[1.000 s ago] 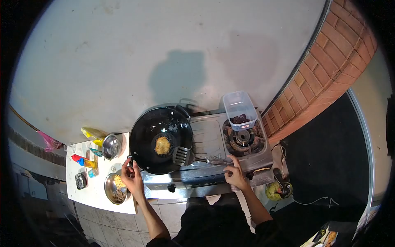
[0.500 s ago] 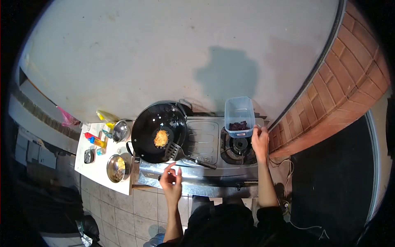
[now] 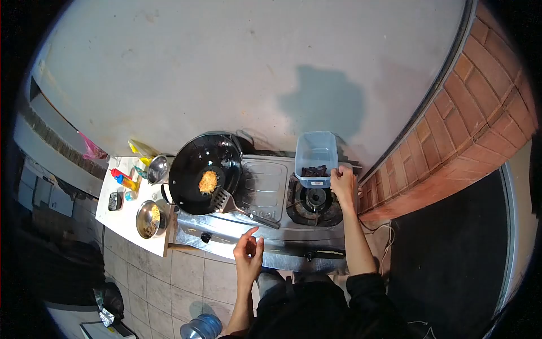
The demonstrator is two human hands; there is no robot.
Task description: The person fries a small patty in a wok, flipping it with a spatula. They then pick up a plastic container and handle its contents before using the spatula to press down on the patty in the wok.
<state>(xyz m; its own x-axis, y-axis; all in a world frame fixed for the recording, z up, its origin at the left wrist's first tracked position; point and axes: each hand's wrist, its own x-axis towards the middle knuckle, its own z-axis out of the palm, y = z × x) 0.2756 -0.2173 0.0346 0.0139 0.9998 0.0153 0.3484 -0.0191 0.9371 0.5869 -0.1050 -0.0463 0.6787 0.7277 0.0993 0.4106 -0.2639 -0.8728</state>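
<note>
My right hand (image 3: 342, 183) is closed at the front right corner of a clear plastic container (image 3: 317, 148), touching or very near its rim. Whether its fingers grip the rim or a small thing is hidden. Several dark pieces (image 3: 314, 171) lie in the container, which is over the back of the gas burner (image 3: 315, 197). My left hand (image 3: 248, 257) hovers in front of the stove, fingers loosely curled, thumb apart, holding nothing. A slotted spatula (image 3: 224, 201) rests on the front edge of a black wok (image 3: 186, 189), its handle on the stove top. One golden-brown fried patty (image 3: 208, 182) lies in the wok.
On the white side table (image 3: 127, 221) at left are a metal bowl with food (image 3: 150, 219), another metal bowl (image 3: 158, 169), sauce bottles (image 3: 125, 179) and a small dark packet (image 3: 114, 201). A grey wall stands behind the stove, brickwork (image 3: 446, 135) at right. A large water bottle (image 3: 202, 327) is on the floor.
The view has shifted, sliding the stove leftward in frame. My left hand has moved right, away from the wok. My right hand sits slightly closer to the container's corner. The spatula and patty stay put.
</note>
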